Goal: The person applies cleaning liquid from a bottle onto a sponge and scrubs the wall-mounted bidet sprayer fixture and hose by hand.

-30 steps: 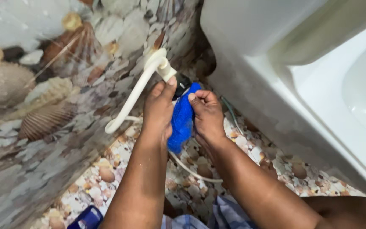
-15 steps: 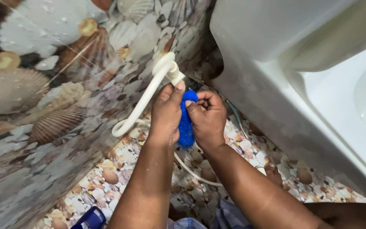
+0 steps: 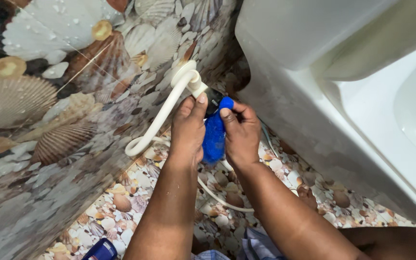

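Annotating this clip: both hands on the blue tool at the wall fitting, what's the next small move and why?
Probably a short turn of the blue plastic tool: the left hand and right hand both pinch it, its top sits against the dark fitting beside the white plastic hose at the shell-patterned wall.

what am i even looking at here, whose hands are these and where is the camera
The camera sits on a person's head and looks down, so the two bare arms coming up from the bottom are that person's own. The left hand and the right hand meet around a blue handle, apparently a tool, held against a black part at a white fitting on the wall. A white hose curves down from that fitting. The wall and the floor are tiled with seashell pictures. The large white fixture on the right looks like a toilet or basin. A dark blue object peeks in at the bottom edge.
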